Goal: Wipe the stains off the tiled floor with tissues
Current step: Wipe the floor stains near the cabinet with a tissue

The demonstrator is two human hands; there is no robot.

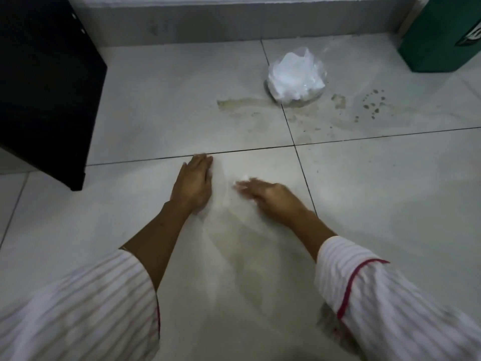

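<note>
Fingers of the left hand [194, 179] lie flat on the floor [390, 204]; the blurred right hand [263, 195] grasps a tissue [243, 185]: press firmly, sweep toward the stains [260, 108] beside the tissue bag [296, 76].

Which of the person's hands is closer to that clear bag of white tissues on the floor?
The right hand, by a small margin. It lies below the bag of tissues and slightly left of it; the left hand rests flat on the tile farther left. Neither touches the bag.
</note>
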